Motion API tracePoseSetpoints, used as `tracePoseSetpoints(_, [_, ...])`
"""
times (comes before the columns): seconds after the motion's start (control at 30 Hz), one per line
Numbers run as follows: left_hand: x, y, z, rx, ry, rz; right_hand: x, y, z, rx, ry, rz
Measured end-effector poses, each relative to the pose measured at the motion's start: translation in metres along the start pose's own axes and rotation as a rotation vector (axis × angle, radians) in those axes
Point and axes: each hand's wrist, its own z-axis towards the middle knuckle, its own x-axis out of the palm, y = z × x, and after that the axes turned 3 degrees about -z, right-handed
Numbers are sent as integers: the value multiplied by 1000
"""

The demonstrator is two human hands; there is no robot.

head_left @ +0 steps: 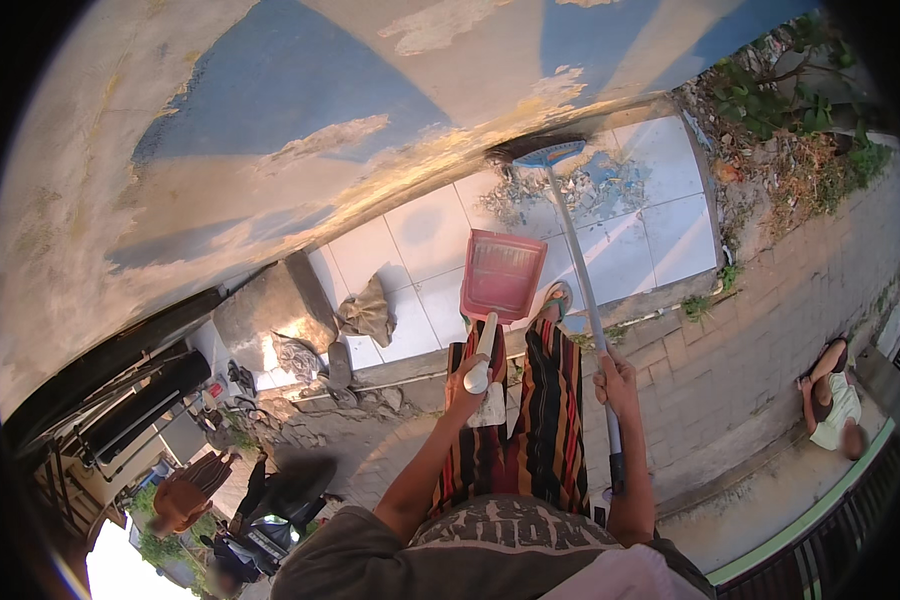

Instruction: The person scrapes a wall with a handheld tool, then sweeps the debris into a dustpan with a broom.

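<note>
My left hand point(467, 385) is closed round the pale handle of a red dustpan point(505, 270), held in front of my legs over the white tiles. In my right hand point(616, 382) is the grey pole of a broom point(578, 262). The broom's blue head point(550, 153) with dark bristles rests at the foot of the painted wall. Beside and below the bristles lies a heap of paint flakes and debris point(595, 188), spread over the tiles. The dustpan's tray looks bare, apart from the heap.
A peeling blue and cream wall point(300, 90) borders the tiles point(428, 230). A crumpled sack point(368, 311) and a stone block point(275, 305) stand left. Plants point(770, 100) and litter lie far right. One person point(835, 405) sits at right; others are by a motorbike point(270, 535) at lower left.
</note>
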Motion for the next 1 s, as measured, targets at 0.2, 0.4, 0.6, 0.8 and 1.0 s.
tracePoseSetpoints(0.2, [-21,-5,-6,-17,13,85,23,-32,30,-262,-73,-486])
tracePoseSetpoints(0.4, [-55,-15,-15,-44,14,60,23,-28,2,-204,-76,-372])
tracePoseSetpoints(0.6, [-75,-16,-27,-7,-74,65,79,-60,63,-250,-41,-485])
tracePoseSetpoints(0.8, [-110,-9,-27,-113,-83,60,54,-43,3,-246,-147,-513])
tracePoseSetpoints(1.0, [-124,8,-17,-1,-150,49,104,-32,32,-127,33,-180])
